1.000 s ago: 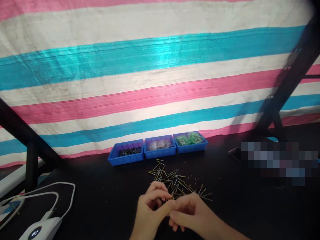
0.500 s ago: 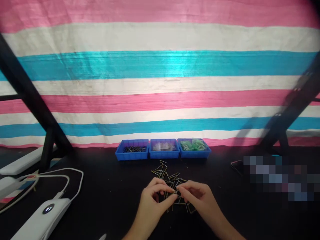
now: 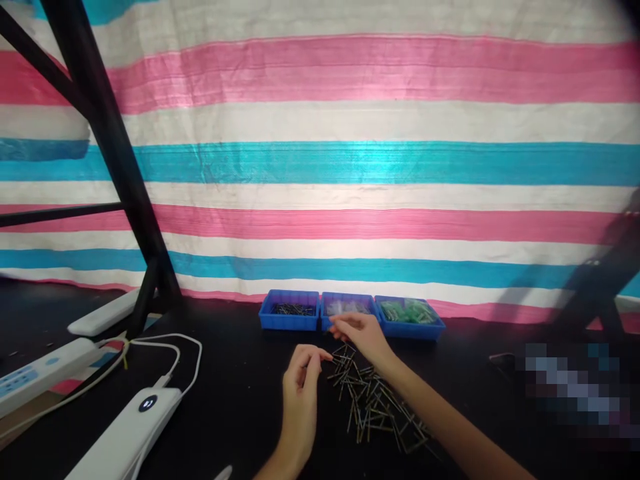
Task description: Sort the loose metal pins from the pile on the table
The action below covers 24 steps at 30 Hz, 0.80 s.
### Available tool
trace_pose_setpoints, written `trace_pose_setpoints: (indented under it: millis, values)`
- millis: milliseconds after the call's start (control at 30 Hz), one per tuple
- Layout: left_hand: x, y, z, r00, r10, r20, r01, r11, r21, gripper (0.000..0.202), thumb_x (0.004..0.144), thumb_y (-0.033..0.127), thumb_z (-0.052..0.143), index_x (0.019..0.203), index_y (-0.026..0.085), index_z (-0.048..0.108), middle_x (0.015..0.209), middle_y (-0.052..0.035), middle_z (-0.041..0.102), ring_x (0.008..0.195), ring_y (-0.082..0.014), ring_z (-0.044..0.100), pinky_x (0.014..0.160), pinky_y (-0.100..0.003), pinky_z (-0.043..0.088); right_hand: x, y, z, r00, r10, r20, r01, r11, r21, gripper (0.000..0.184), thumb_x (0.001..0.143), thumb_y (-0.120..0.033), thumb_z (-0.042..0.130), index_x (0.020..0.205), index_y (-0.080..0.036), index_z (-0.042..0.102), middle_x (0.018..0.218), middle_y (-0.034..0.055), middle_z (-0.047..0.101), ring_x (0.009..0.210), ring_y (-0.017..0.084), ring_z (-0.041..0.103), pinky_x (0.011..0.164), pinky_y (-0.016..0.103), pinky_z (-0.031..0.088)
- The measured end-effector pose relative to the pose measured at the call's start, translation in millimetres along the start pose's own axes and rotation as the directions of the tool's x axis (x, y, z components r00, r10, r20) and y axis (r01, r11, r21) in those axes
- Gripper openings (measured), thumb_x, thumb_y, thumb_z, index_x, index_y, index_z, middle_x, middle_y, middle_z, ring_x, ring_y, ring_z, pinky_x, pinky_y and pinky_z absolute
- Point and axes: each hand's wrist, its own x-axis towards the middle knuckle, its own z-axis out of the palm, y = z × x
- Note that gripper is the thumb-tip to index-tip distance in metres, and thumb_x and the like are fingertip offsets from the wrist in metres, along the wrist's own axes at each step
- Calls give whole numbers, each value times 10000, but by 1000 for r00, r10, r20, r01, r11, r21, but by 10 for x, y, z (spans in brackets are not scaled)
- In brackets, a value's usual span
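A loose pile of thin metal pins (image 3: 373, 400) lies on the black table. My left hand (image 3: 300, 387) hovers at the pile's left edge, fingers curled in a pinch; what it holds is too small to make out. My right hand (image 3: 361, 333) reaches forward to the near rim of the middle blue tray (image 3: 347, 310), fingers pinched together. Three small blue trays stand in a row at the back: the left tray (image 3: 290, 311) holds dark pins, the middle one clear parts, the right tray (image 3: 410, 313) green parts.
A striped pink, white and teal tarp (image 3: 350, 167) hangs behind the table. A black frame leg (image 3: 120, 173) stands at the left. White power strips (image 3: 40, 370), a white device (image 3: 127, 427) and cables lie at the left. A blurred patch covers the right.
My hands have parted: the right hand moved forward to the middle tray, the left stayed near the pins. The view has swung, shifting trays and pile rightward.
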Motion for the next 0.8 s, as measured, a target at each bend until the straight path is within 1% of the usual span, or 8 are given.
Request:
trace_pose_setpoints:
  millis: [100,167,267,367,433,567,700,800]
  values:
    - [-3,-15,-4,999,-2,33,2,1000,4,284,835,353,451,670,168,591,734,-12,511,665,-139,485,582,-233,351,239,-81,99,998,-11,61,6,997,74,275,699,-326,644,945,-210,680,875,60,700,804,173,645,743,339,485]
    - [-6,-21,-1,998,-7,63,7,1000,8,288,845,336,433,663,168,581,737,-13,491,695,-144,480,592,-234,346,253,-81,60,996,-35,84,34,999,12,254,719,-314,628,946,-211,678,920,67,694,856,179,636,776,346,477]
    - [-21,-19,11,993,-20,114,19,1000,16,291,852,322,419,653,169,568,745,-12,477,714,-146,471,602,-234,339,58,3,-162,988,-83,127,115,956,-271,183,749,-299,594,858,-196,698,874,72,690,820,186,627,755,355,478]
    - [-48,-16,26,984,-30,175,24,999,36,285,850,316,427,650,170,568,751,-11,473,710,-143,465,612,-235,337,-278,111,-515,967,-95,237,210,823,-528,203,711,-281,631,891,-212,696,983,66,648,902,199,590,796,353,460]
    - [-68,-18,33,975,-31,219,18,998,61,287,847,311,436,638,169,572,751,-10,473,699,-139,460,615,-234,336,-501,161,-767,962,-17,272,190,760,-621,321,686,-318,661,991,-216,665,1060,68,602,967,204,560,887,357,420]
    - [-94,-26,49,956,-35,290,5,994,105,303,848,305,435,622,169,584,751,-17,481,696,-142,461,608,-235,334,-829,195,-1161,949,211,236,36,669,-742,682,586,-426,725,1209,-237,524,1191,78,496,1077,247,485,962,379,359]
    - [-104,-31,75,945,-52,322,9,991,132,322,851,326,431,622,167,593,755,-26,490,702,-149,456,611,-241,332,-993,156,-1312,904,359,233,-48,625,-779,898,419,-389,805,1246,-263,478,1237,64,419,1125,275,422,973,363,346]
    - [-113,-41,92,935,-64,350,13,989,147,324,849,344,440,619,167,587,752,-24,485,698,-148,451,614,-242,329,-1051,129,-1311,906,364,217,-61,619,-783,831,412,-285,804,1190,-273,512,1158,40,469,1046,243,468,904,323,393]
